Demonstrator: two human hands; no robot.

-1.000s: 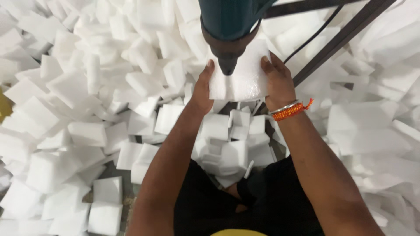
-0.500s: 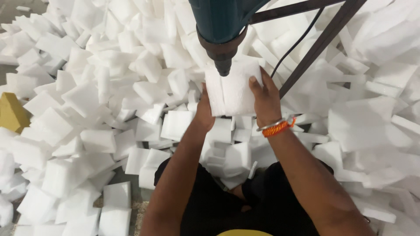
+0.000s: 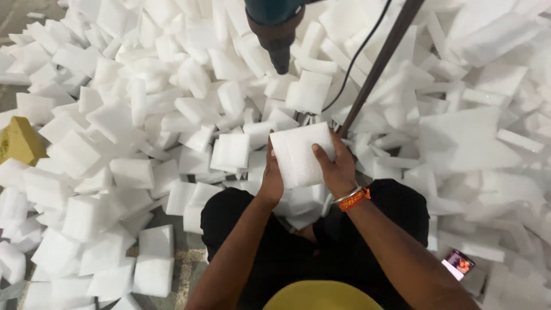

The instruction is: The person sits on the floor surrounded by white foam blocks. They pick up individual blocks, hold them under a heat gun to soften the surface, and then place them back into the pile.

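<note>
1. While we sit among scattered foam, our left hand (image 3: 271, 182) and right hand (image 3: 336, 166) clasp the white foam block (image 3: 298, 155) from opposite sides.
2. Beyond the block, the drill (image 3: 275, 31) hangs, tip pointing down.
3. Both hands are equally near.

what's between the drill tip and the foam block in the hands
In the head view, nothing bridges the gap: the drill tip hangs apart above the held foam block, with only loose foam pieces on the pile behind showing in that stretch.

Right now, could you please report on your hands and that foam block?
Left hand and right hand both grip white foam block. Block below drill, clear of it.
</note>
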